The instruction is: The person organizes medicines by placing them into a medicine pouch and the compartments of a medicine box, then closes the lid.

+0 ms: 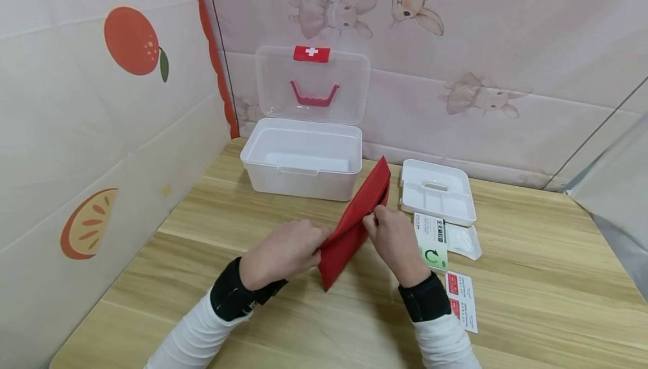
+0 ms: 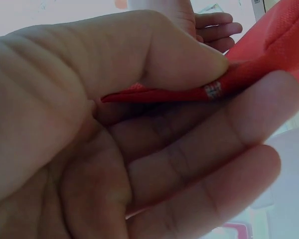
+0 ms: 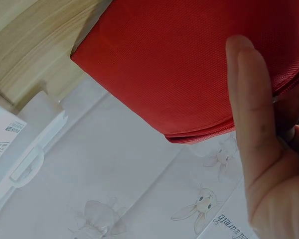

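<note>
A flat red fabric zip pouch [image 1: 345, 250] is held up at a slant above the table, between both hands. My left hand [image 1: 287, 250] pinches its near left edge between thumb and fingers; in the left wrist view the thumb presses the red edge beside a small whitish mark. With curled fingers, my right hand [image 1: 396, 239] grips at the zipper along the pouch's upper side, apparently at the zipper pull. In the right wrist view the dark zipper line runs into those fingers, which partly hide the pull. The pouch's contents cannot be seen.
Behind stands a white first-aid box [image 1: 301, 180], its clear lid [image 1: 349, 90] raised. To the right lie a white divided tray [image 1: 458, 200], a green-and-white packet [image 1: 430, 234], a clear-and-white packet [image 1: 463, 241] and a red-and-white card [image 1: 468, 301]. Printed cloth walls border the wooden table [image 1: 547, 279].
</note>
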